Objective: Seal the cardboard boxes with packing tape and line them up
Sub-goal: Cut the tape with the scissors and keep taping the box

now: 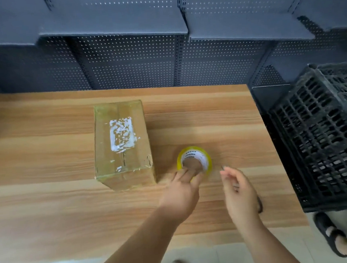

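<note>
Looking down from the head view, I see my left hand [180, 191] stretched out to the yellow tape roll [193, 161], which lies flat on the wooden bench [49, 205]. Its nearly straight fingertips reach the roll's near rim and core, but the blur keeps me from telling whether they pinch it. My right hand [239, 188] hovers just right of the roll, fingers loose, holding nothing. The cardboard box [121, 144] stands just left of the roll, flaps closed, with glossy tape over its edges and a torn white label on top. A black plastic crate [326, 139] sits off the bench's right end.
</note>
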`<state>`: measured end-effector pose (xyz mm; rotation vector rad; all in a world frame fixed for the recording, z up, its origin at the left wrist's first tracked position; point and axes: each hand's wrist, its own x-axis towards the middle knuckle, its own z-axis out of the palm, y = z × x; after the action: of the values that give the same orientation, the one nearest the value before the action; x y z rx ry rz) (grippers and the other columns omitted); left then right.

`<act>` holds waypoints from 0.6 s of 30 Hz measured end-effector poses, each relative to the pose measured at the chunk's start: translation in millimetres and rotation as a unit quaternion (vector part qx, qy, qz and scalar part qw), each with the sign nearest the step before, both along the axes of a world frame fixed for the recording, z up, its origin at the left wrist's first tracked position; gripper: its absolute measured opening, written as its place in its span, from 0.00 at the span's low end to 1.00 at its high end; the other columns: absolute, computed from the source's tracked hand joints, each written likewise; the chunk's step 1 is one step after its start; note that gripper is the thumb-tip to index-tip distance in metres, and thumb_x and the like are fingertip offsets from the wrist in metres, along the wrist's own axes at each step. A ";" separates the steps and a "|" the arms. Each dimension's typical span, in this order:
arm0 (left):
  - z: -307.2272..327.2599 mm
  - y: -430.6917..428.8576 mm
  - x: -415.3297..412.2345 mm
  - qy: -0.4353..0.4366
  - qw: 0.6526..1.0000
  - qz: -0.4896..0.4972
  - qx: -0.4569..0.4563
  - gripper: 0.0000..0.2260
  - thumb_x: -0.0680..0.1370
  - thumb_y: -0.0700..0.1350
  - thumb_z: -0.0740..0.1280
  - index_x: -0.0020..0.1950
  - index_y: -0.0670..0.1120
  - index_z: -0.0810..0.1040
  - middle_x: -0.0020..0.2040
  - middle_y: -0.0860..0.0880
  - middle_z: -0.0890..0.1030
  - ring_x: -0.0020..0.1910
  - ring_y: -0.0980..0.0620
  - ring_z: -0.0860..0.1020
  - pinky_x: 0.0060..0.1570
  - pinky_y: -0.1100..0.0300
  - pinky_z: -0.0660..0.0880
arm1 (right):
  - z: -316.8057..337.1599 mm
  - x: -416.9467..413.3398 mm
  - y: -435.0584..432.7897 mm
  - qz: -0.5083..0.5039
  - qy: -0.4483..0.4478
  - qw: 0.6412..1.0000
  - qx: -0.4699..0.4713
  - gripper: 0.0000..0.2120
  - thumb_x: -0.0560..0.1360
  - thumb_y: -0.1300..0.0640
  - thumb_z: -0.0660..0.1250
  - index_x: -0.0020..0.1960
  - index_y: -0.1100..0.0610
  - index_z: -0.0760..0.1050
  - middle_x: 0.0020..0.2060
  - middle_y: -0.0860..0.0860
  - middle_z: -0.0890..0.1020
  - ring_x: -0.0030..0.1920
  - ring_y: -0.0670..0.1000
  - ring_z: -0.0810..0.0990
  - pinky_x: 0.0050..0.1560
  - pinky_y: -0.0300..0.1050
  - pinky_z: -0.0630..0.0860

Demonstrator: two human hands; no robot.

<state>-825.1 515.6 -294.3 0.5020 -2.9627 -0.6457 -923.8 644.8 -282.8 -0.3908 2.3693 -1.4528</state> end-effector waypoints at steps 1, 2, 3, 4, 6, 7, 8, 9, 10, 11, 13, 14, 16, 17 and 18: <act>3.6 -2.6 21.7 0.075 0.997 -0.003 0.005 0.17 0.76 0.42 0.64 0.64 0.48 0.76 0.59 0.49 0.80 0.58 0.45 0.77 0.56 0.53 0.76 | 4.7 3.3 -15.8 0.016 -0.025 0.999 -0.016 0.06 0.79 0.55 0.66 0.51 0.44 0.78 0.49 0.40 0.83 0.49 0.34 0.79 0.53 0.35 0.74; 9.3 -7.4 43.6 0.139 0.990 -0.008 -0.004 0.12 0.77 0.42 0.64 0.60 0.47 0.78 0.54 0.50 0.81 0.52 0.46 0.78 0.50 0.54 0.77 | 8.0 7.8 -32.5 0.046 -0.056 0.997 -0.028 0.03 0.78 0.51 0.67 0.49 0.45 0.79 0.48 0.41 0.84 0.50 0.36 0.80 0.54 0.38 0.75; 17.4 -14.2 64.0 0.192 0.981 -0.005 -0.018 0.08 0.79 0.42 0.65 0.57 0.47 0.78 0.51 0.50 0.80 0.48 0.46 0.78 0.47 0.54 0.76 | 13.3 13.2 -49.0 0.089 -0.079 0.992 -0.031 0.07 0.76 0.45 0.67 0.48 0.47 0.80 0.46 0.42 0.85 0.50 0.40 0.81 0.54 0.41 0.76; 29.0 -23.4 81.8 0.236 0.971 0.012 -0.037 0.05 0.80 0.42 0.65 0.55 0.46 0.77 0.49 0.49 0.80 0.45 0.46 0.78 0.45 0.53 0.75 | 16.4 18.9 -63.5 0.135 -0.093 0.986 -0.029 0.14 0.73 0.39 0.67 0.47 0.48 0.81 0.45 0.42 0.85 0.49 0.43 0.82 0.53 0.43 0.76; 53.5 -48.9 108.0 0.294 0.949 0.078 -0.084 0.03 0.80 0.43 0.66 0.53 0.45 0.77 0.47 0.48 0.80 0.43 0.45 0.77 0.44 0.52 0.73 | 26.1 31.8 -86.9 0.218 -0.101 0.970 -0.014 0.20 0.70 0.35 0.67 0.43 0.51 0.80 0.36 0.38 0.82 0.41 0.39 0.79 0.46 0.36 0.73; 63.0 -64.4 114.9 0.307 0.939 0.114 -0.108 0.03 0.80 0.43 0.66 0.52 0.45 0.78 0.46 0.47 0.80 0.42 0.44 0.77 0.44 0.52 0.73 | 30.0 37.6 -95.9 0.253 -0.096 0.963 -0.001 0.18 0.72 0.37 0.69 0.40 0.52 0.78 0.30 0.37 0.79 0.35 0.37 0.75 0.41 0.32 0.70; 69.0 -79.7 118.7 0.305 0.933 0.145 -0.127 0.04 0.80 0.44 0.67 0.52 0.45 0.79 0.47 0.46 0.81 0.43 0.44 0.77 0.45 0.51 0.72 | 31.5 42.5 -102.8 0.274 -0.089 0.958 0.014 0.17 0.73 0.40 0.70 0.37 0.53 0.76 0.26 0.37 0.75 0.31 0.37 0.72 0.37 0.30 0.67; 72.6 -93.9 119.4 0.287 0.932 0.166 -0.146 0.05 0.80 0.46 0.67 0.52 0.46 0.80 0.50 0.46 0.81 0.46 0.43 0.77 0.45 0.49 0.72 | 31.2 46.1 -108.2 0.281 -0.086 0.956 0.025 0.16 0.74 0.42 0.71 0.36 0.53 0.75 0.25 0.38 0.75 0.30 0.38 0.71 0.35 0.31 0.66; 71.8 -105.8 118.2 0.258 0.937 0.172 -0.163 0.08 0.80 0.48 0.66 0.52 0.47 0.82 0.53 0.47 0.81 0.50 0.42 0.77 0.46 0.48 0.72 | 30.2 48.7 -111.6 0.279 -0.085 0.956 0.033 0.16 0.72 0.42 0.71 0.36 0.53 0.75 0.26 0.40 0.76 0.30 0.38 0.71 0.35 0.31 0.66; 68.0 -115.2 115.6 0.226 0.944 0.161 -0.177 0.11 0.80 0.51 0.64 0.52 0.48 0.83 0.57 0.48 0.80 0.55 0.42 0.77 0.48 0.48 0.71 | 24.4 49.0 -114.0 0.274 -0.086 0.957 0.038 0.17 0.71 0.41 0.72 0.36 0.53 0.76 0.29 0.43 0.79 0.31 0.39 0.73 0.36 0.32 0.66; 52.4 -126.5 112.1 0.180 0.959 0.103 -0.195 0.15 0.81 0.55 0.60 0.56 0.50 0.84 0.64 0.50 0.79 0.65 0.43 0.74 0.56 0.47 0.71 | 22.5 53.4 -118.1 0.267 -0.087 0.959 0.038 0.16 0.69 0.41 0.75 0.37 0.54 0.79 0.32 0.48 0.81 0.33 0.42 0.74 0.37 0.36 0.67; 44.4 -129.7 110.7 0.171 0.961 0.075 -0.202 0.16 0.81 0.55 0.60 0.59 0.50 0.83 0.66 0.51 0.78 0.67 0.43 0.73 0.60 0.46 0.70 | 23.3 55.3 -119.4 0.264 -0.088 0.960 0.033 0.15 0.69 0.44 0.75 0.37 0.55 0.80 0.30 0.47 0.79 0.32 0.42 0.72 0.36 0.36 0.67; 31.5 -134.4 109.2 0.174 0.961 0.049 -0.210 0.17 0.81 0.55 0.61 0.62 0.49 0.82 0.67 0.51 0.78 0.68 0.44 0.74 0.62 0.44 0.71 | 23.1 56.7 -120.1 0.263 -0.085 0.961 0.013 0.11 0.71 0.50 0.76 0.36 0.56 0.80 0.26 0.43 0.75 0.29 0.41 0.69 0.33 0.34 0.64; 27.7 -135.4 108.8 0.182 0.959 0.048 -0.213 0.17 0.81 0.55 0.61 0.62 0.49 0.82 0.67 0.51 0.78 0.67 0.44 0.74 0.61 0.43 0.72 | 23.1 57.4 -119.9 0.261 -0.081 0.962 0.009 0.11 0.71 0.52 0.76 0.36 0.57 0.80 0.25 0.42 0.74 0.29 0.40 0.68 0.33 0.33 0.64; 25.3 -135.7 109.2 0.188 0.956 0.049 -0.220 0.17 0.81 0.56 0.61 0.63 0.48 0.81 0.67 0.50 0.78 0.67 0.44 0.75 0.61 0.43 0.73 | 23.1 58.7 -119.8 0.258 -0.077 0.963 0.005 0.11 0.71 0.52 0.76 0.36 0.58 0.80 0.25 0.42 0.74 0.29 0.40 0.68 0.33 0.34 0.64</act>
<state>-716.0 379.9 -269.0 0.4241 -2.5798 -0.0471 -865.1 525.0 -259.8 -0.7913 1.9519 -1.1743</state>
